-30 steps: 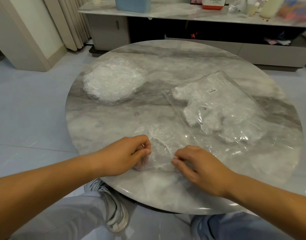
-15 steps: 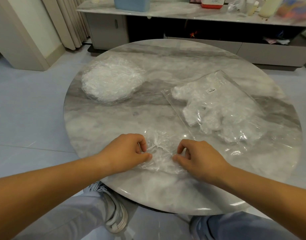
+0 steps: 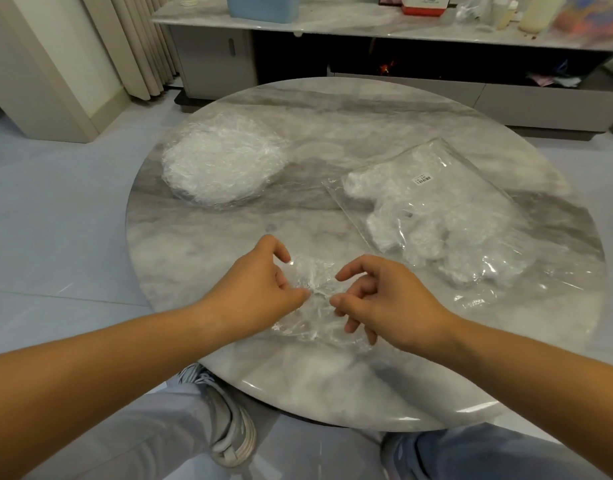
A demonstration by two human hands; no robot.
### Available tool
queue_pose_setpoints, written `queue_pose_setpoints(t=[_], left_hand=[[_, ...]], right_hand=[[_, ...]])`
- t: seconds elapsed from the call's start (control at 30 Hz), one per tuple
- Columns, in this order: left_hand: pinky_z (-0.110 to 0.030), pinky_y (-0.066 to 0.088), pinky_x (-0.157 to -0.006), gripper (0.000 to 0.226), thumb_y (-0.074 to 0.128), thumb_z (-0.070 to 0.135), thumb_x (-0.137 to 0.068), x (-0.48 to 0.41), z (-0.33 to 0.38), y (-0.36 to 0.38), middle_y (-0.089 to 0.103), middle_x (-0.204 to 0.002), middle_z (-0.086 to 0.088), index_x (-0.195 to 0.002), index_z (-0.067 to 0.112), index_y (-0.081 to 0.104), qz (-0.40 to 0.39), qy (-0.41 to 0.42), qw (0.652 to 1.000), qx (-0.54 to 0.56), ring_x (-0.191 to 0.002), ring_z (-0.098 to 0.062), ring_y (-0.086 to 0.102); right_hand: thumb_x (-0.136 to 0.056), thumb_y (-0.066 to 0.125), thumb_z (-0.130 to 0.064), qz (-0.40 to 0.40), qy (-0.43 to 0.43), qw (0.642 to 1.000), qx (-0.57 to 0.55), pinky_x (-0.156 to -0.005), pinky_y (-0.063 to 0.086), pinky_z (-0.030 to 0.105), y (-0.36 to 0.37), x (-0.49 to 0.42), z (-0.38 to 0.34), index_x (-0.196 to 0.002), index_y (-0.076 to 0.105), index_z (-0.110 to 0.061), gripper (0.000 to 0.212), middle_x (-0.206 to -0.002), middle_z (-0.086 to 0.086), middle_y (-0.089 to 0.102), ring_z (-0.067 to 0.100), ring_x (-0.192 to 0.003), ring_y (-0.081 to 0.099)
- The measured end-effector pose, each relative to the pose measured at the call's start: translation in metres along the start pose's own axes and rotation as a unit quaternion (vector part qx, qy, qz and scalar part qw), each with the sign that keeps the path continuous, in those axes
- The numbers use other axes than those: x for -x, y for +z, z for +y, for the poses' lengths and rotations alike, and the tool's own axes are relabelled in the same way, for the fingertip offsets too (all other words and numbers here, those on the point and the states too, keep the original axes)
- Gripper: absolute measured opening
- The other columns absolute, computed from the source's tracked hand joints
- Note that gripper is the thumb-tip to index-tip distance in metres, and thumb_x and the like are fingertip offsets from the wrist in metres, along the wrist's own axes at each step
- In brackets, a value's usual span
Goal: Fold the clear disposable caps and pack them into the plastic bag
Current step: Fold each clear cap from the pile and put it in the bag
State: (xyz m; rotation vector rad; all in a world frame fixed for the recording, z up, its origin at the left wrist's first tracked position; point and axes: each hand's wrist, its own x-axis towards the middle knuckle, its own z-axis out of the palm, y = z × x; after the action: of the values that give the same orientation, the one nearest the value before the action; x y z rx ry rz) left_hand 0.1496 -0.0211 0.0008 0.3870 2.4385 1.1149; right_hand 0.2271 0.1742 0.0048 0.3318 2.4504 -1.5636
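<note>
A: Where does everything lie?
B: One round table (image 3: 332,393); on it one plastic bag (image 3: 471,216), partly filled, ahead-right of the hands — nearer the right. One pile of loose caps (image 3: 222,161) far left. One cap (image 3: 313,308) between the hands.
A: Grips?
B: The left hand (image 3: 253,292) pinches it; the right hand (image 3: 388,306) is half-curled, thumb touching — hold unclear.
</note>
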Motion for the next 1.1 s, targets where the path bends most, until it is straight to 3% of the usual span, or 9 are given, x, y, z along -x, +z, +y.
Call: queue_pose_setpoints(t=[0.1, 0.2, 0.33, 0.47, 0.67, 0.83, 0.9, 1.0, 1.1], left_hand=[[-0.030, 0.057, -0.062, 0.087, 0.073, 0.020, -0.092, 0.007, 0.010, 0.005, 0.076, -0.089, -0.011, -0.154, 0.032, 0.014, -0.059, -0.081, 0.971, 0.216, -0.069, -0.022, 0.072], [-0.047, 0.061, -0.080, 0.100, 0.071, 0.022, -0.093, 0.007, 0.008, 0.008, 0.075, -0.102, -0.021, -0.158, 0.039, -0.003, -0.115, -0.152, 0.920, 0.344, -0.090, -0.032, 0.075], [-0.059, 0.055, -0.093, 0.058, 0.064, 0.044, -0.091, 0.000, -0.002, -0.001, 0.069, -0.117, -0.027, -0.139, 0.017, 0.048, -0.172, -0.211, 0.871, 0.410, -0.105, -0.038, 0.071], [-0.059, 0.054, -0.095, 0.043, 0.054, 0.050, -0.096, -0.005, -0.008, -0.009, 0.067, -0.120, -0.030, -0.097, 0.008, 0.060, -0.185, -0.219, 0.859, 0.424, -0.109, -0.041, 0.069], [-0.052, 0.061, -0.085, 0.023, 0.064, 0.029, -0.097, -0.008, -0.009, -0.006, 0.071, -0.097, -0.022, -0.091, 0.006, 0.060, -0.173, -0.210, 0.893, 0.358, -0.099, -0.038, 0.073], [-0.036, 0.063, -0.060, 0.020, 0.079, 0.010, -0.086, -0.009, -0.012, -0.008, 0.064, -0.076, -0.016, -0.098, 0.001, 0.065, -0.138, -0.172, 0.954, 0.203, -0.063, -0.021, 0.070], [-0.029, 0.057, -0.049, 0.029, 0.084, 0.012, -0.081, -0.009, -0.012, -0.007, 0.062, -0.070, -0.014, -0.100, 0.000, 0.065, -0.124, -0.145, 0.974, 0.124, -0.052, -0.017, 0.062], [-0.035, 0.056, -0.050, 0.037, 0.089, 0.022, -0.075, -0.009, -0.015, -0.006, 0.061, -0.069, -0.011, -0.099, 0.011, 0.063, -0.108, -0.107, 0.988, 0.020, -0.052, -0.021, 0.059], [-0.034, 0.055, -0.055, 0.050, 0.090, 0.041, -0.071, -0.007, -0.017, -0.005, 0.064, -0.078, -0.001, -0.106, 0.026, 0.057, -0.082, -0.059, 0.989, -0.105, -0.059, -0.016, 0.062]], right_hand=[[-0.097, 0.068, -0.013, -0.020, 0.076, 0.990, -0.120, -0.060, 0.061, 0.034, 0.001, -0.002, 0.001, -0.129, 0.052, -0.011, 0.036, -0.088, 0.015, 0.076, 0.029, -0.073, 0.075], [-0.097, 0.067, -0.017, -0.026, 0.123, 0.971, -0.203, -0.071, 0.063, 0.041, -0.002, -0.006, 0.004, -0.151, 0.033, -0.028, 0.065, -0.101, 0.022, 0.073, 0.037, -0.083, 0.075], [-0.100, 0.061, -0.030, -0.048, 0.170, 0.940, -0.292, -0.077, 0.062, 0.047, -0.008, -0.011, 0.006, -0.152, 0.030, -0.040, 0.061, -0.109, 0.025, 0.072, 0.041, -0.095, 0.074], [-0.098, 0.058, -0.042, -0.094, 0.191, 0.925, -0.316, -0.082, 0.061, 0.050, -0.015, -0.015, 0.008, -0.136, 0.054, -0.021, 0.043, -0.115, 0.025, 0.071, 0.040, -0.104, 0.072], [-0.099, 0.058, -0.040, -0.059, 0.142, 0.953, -0.261, -0.074, 0.061, 0.043, -0.012, -0.011, 0.011, -0.096, 0.067, 0.001, 0.042, -0.096, 0.026, 0.070, 0.040, -0.095, 0.073], [-0.099, 0.054, -0.047, -0.044, 0.083, 0.990, -0.109, -0.063, 0.055, 0.031, -0.009, -0.002, 0.017, -0.087, 0.074, 0.000, 0.052, -0.079, 0.011, 0.070, 0.022, -0.070, 0.066], [-0.099, 0.049, -0.053, -0.047, 0.070, 0.996, -0.023, -0.059, 0.048, 0.021, -0.008, 0.001, 0.019, -0.088, 0.077, -0.009, 0.052, -0.078, 0.002, 0.070, 0.011, -0.066, 0.063], [-0.098, 0.040, -0.062, -0.070, 0.036, 0.991, 0.106, -0.064, 0.042, 0.011, -0.010, 0.008, 0.017, -0.093, 0.078, -0.020, 0.057, -0.073, -0.007, 0.068, -0.002, -0.063, 0.059], [-0.100, 0.037, -0.061, -0.094, -0.001, 0.977, 0.190, -0.060, 0.040, 0.008, -0.013, 0.010, 0.014, -0.101, 0.071, 0.001, 0.070, -0.057, -0.013, 0.057, -0.004, -0.055, 0.055]])
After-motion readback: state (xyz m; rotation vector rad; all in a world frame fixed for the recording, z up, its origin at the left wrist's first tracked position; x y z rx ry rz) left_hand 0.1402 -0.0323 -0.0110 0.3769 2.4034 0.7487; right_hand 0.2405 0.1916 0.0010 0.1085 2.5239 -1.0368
